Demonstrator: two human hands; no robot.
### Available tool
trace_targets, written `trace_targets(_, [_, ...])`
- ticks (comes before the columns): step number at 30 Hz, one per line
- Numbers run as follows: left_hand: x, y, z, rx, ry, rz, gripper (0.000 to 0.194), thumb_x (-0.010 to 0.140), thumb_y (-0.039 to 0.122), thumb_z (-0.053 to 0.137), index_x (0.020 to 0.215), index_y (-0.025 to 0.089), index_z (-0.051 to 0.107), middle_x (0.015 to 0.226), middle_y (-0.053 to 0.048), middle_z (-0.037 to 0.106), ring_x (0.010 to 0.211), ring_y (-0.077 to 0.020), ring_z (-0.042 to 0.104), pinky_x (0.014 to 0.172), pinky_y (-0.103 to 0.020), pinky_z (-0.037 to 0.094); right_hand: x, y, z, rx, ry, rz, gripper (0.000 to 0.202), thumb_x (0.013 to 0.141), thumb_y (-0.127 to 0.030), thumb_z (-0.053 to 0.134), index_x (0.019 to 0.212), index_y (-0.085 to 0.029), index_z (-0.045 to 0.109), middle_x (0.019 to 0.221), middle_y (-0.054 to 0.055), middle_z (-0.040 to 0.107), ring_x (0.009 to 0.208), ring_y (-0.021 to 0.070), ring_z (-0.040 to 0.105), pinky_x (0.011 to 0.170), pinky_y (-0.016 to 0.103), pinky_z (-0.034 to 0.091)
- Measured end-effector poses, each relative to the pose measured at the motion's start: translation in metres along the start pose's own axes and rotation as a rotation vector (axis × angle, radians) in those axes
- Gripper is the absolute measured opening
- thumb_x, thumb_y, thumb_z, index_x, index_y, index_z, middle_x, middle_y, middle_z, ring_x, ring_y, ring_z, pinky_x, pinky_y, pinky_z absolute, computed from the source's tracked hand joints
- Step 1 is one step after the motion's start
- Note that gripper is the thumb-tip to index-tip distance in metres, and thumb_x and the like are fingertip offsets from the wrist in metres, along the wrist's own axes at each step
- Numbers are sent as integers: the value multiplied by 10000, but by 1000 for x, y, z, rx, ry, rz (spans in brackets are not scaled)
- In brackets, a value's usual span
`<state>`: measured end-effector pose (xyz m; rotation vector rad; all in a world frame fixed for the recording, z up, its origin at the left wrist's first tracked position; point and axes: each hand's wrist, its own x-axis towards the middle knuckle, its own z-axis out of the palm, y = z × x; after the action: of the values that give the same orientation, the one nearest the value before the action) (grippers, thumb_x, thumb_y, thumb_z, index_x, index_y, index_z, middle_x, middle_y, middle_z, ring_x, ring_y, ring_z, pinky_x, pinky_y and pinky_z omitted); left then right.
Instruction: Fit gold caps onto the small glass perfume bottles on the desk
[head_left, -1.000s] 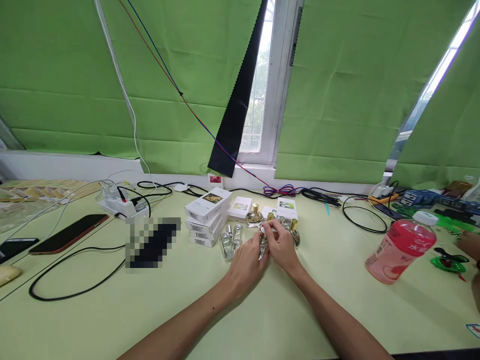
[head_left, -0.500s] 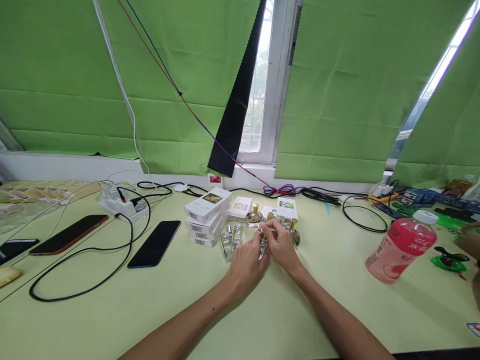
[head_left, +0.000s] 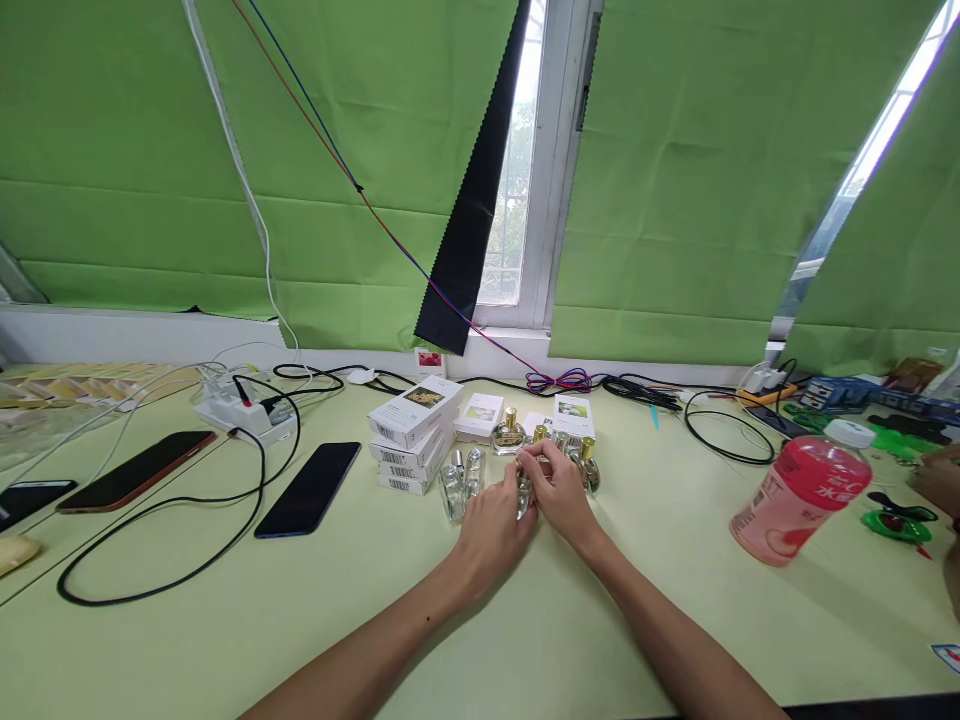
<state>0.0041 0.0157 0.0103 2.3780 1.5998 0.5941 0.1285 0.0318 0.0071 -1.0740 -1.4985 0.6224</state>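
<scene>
My left hand [head_left: 491, 528] is closed around a small clear glass bottle [head_left: 523, 492], low over the table. The fingers of my right hand [head_left: 556, 487] are pinched together at the top of the same bottle; what they grip there is hidden. Left of my hands stand two clear glass bottles [head_left: 452, 491] close together, beside a stack of white boxes [head_left: 418, 412]. Behind my hands are a rounded bottle with a gold cap [head_left: 510, 434] and other gold-capped bottles [head_left: 588, 465], partly covered by my right hand. More white boxes [head_left: 574, 416] lie behind them.
On the left are a dark phone [head_left: 308, 490], a red-edged phone [head_left: 137, 471], a power strip [head_left: 251, 413] and a looped black cable [head_left: 161, 602]. A pink drink bottle [head_left: 801, 497] stands right. Another person's hand [head_left: 937, 478] shows at the right edge, near green items.
</scene>
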Motion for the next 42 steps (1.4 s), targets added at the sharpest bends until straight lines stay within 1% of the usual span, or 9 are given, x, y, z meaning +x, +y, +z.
trace_targets(5, [1, 1, -1, 12, -9, -19, 386, 906, 256, 492, 1269, 140, 429, 893, -97, 718, 836, -283, 697, 648, -293, 402, -1, -1, 0, -49, 49, -23, 258, 956, -435, 491, 919, -196, 580, 792, 31, 675, 519, 127, 560, 487, 241, 417])
trace_targets(9, [3, -1, 2, 34, 13, -42, 476, 940, 310, 481, 1363, 130, 360, 889, -112, 713, 843, -292, 698, 676, -308, 429, -2, -2, -2, -67, 177, -32, 263, 971, -445, 464, 986, -201, 561, 841, 32, 673, 544, 126, 575, 531, 247, 448])
trace_targets(13, [3, -5, 4, 10, 41, -52, 577, 946, 416, 509, 1417, 150, 308, 950, -127, 703, 897, -294, 694, 725, -315, 451, -2, -1, -4, -71, 313, -45, 266, 975, -453, 448, 972, -205, 545, 847, 21, 661, 508, 108, 542, 531, 246, 448])
trace_targets(17, [5, -5, 4, -27, 36, -35, 632, 938, 418, 532, 1439, 142, 264, 987, -139, 697, 948, -309, 682, 729, -324, 456, -3, -1, -4, -71, 381, -54, 258, 975, -450, 446, 939, -209, 527, 819, 8, 644, 471, 96, 504, 502, 240, 426])
trace_targets(22, [5, -7, 7, -109, 19, 6, 631, 941, 356, 519, 1454, 129, 231, 1059, -158, 684, 969, -311, 671, 725, -334, 462, -4, -1, -4, -95, 413, -72, 249, 978, -432, 445, 901, -209, 523, 760, -7, 626, 481, 99, 509, 528, 242, 432])
trace_targets(25, [4, -10, 12, -144, 35, 36, 642, 944, 327, 501, 1475, 133, 196, 1042, -149, 683, 991, -306, 659, 736, -337, 470, -3, 0, -4, -109, 424, -77, 251, 977, -428, 444, 890, -206, 525, 761, -3, 627, 503, 106, 527, 546, 245, 440])
trace_targets(34, [3, -13, 18, -269, 101, 150, 628, 935, 221, 465, 1484, 158, 167, 1212, -153, 602, 1131, -263, 593, 875, -377, 492, -4, 0, -4, -125, 401, -78, 250, 978, -423, 447, 905, -203, 543, 778, 16, 635, 572, 131, 575, 565, 249, 449])
trace_targets(38, [2, -13, 18, -281, 108, 170, 640, 926, 213, 466, 1486, 166, 159, 1269, -159, 575, 1133, -259, 594, 897, -392, 491, -4, 2, -4, -123, 382, -90, 245, 979, -414, 448, 902, -204, 548, 770, 19, 638, 587, 137, 580, 559, 246, 441])
trace_targets(42, [1, -12, 18, -262, 117, 156, 694, 913, 202, 463, 1505, 199, 101, 1313, -148, 563, 1082, -262, 623, 857, -393, 505, -4, 1, -3, -138, 378, -111, 244, 978, -407, 454, 890, -202, 552, 770, 13, 646, 576, 129, 565, 554, 243, 424])
